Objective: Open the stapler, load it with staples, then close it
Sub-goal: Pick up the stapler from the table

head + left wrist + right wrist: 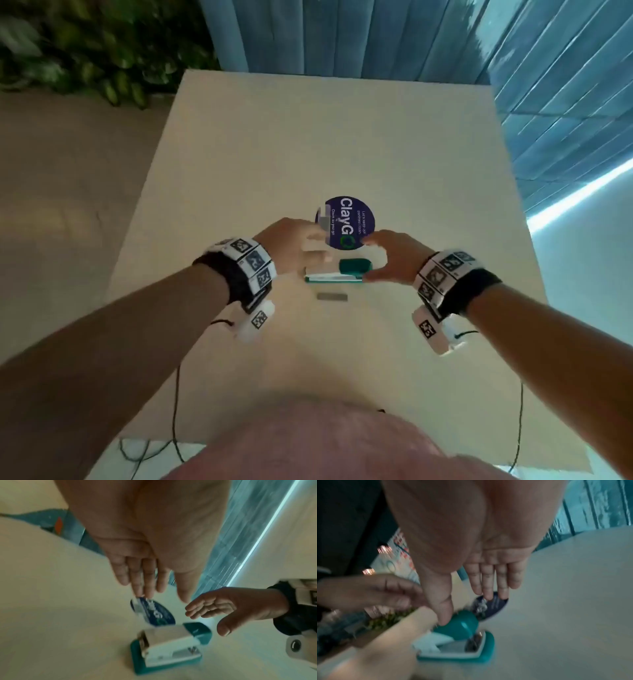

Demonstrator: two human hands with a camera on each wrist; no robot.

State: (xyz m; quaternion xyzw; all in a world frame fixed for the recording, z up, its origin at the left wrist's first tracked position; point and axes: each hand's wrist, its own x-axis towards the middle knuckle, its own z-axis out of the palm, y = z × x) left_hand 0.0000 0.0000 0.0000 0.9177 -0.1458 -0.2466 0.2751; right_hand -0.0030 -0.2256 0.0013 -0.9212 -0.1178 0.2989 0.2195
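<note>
A small stapler (337, 272) with a teal base, white body and teal rear cap lies on the table between my hands. A grey staple strip (332, 296) lies just in front of it. A second, blurred silvery strip (324, 219) shows over the round sticker, just past my left fingertips; I cannot tell whether it rests there or is in the air. My left hand (317, 246) hovers left of the stapler (164, 646), fingers straight. My right hand (368, 257) is spread at the stapler's right end, its thumb at the teal cap (462, 624).
A round dark blue sticker (352, 222) is stuck on the pale table (342, 137) behind the stapler. Thin black cables run from both wristbands over the near table edge. Plants stand at the far left and blue slatted panels at the back and right.
</note>
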